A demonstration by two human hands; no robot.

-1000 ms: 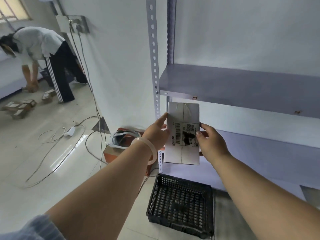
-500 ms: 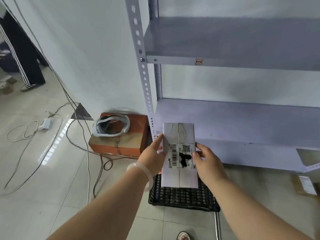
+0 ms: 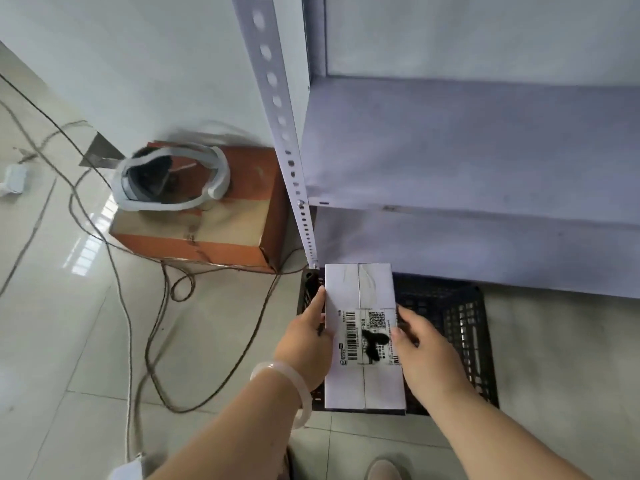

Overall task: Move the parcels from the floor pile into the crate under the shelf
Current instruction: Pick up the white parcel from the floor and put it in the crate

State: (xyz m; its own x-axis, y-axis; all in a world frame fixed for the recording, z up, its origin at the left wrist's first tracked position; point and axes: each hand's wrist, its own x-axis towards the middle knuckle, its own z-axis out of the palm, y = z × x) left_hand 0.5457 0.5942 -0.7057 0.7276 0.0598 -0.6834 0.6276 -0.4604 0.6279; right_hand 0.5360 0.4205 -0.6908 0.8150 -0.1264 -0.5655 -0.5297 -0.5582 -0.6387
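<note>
Currently: placing step. Left hand (image 3: 306, 344) grips the parcel's (image 3: 363, 386) left edge, fingers curled along it; right hand (image 3: 426, 355) clamps the right edge, thumb on the label. Parcel held flat, label up, over the left half of the crate (image 3: 467, 341). Cannot tell whether its underside touches the crate floor or hangs just above it.

Next move, as I judge it: lower until it seats, loosen both hands, draw them out sideways past the crate walls. Crate sits partly under the shelf (image 3: 467, 147), so the far end needs care under the shelf edge.

Hidden or unclear:
- Crate floor beneath the parcel is covered; cannot say if other parcels lie there. The visible right part shows only mesh.
- Floor pile is out of view.
- Label text is blurred, partly blacked out.
- At 10 o'clock, an orange box (image 3: 207, 226) carries a white headset (image 3: 173, 181); cables (image 3: 138, 306) trail across the floor.
- Shoe tip (image 3: 384, 469) at 6 o'clock, cut off.
</note>
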